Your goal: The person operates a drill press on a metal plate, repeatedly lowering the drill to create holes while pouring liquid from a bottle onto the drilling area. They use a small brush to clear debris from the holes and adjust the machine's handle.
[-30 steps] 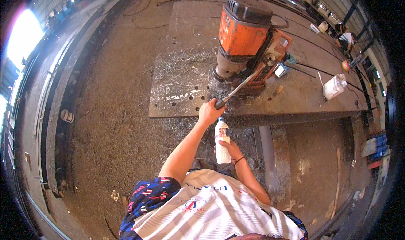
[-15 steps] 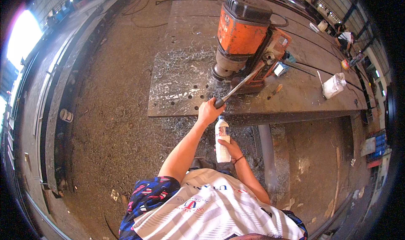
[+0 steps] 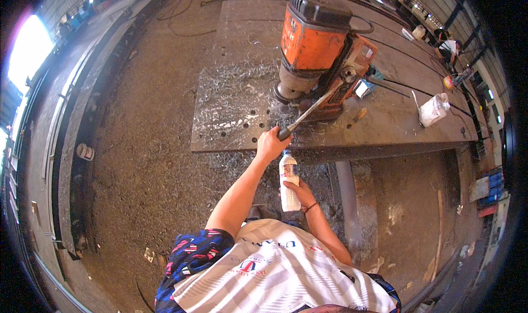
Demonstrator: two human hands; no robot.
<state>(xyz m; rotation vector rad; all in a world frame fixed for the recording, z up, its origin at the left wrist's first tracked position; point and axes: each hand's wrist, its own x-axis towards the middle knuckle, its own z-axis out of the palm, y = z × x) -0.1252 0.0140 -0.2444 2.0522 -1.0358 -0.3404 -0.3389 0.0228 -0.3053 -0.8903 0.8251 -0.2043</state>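
Dirt floor (image 3: 137,164) strewn with metal shavings, long steel beams (image 3: 60,148) at left, bright daylight opening (image 3: 22,49)

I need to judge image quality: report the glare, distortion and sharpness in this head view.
Head view: blown-out daylight glare at the upper left edge; strong fisheye bending, black corners; the steel plate edges curve. The left hand on the drill lever and the right hand holding the plastic bottle look sharp.

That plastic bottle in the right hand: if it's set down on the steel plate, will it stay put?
The plastic bottle looks tall, narrow and light, so probably tippy. Round sides suggest it would roll once down. Metal shavings litter the steel plate, likely making footing uneven.
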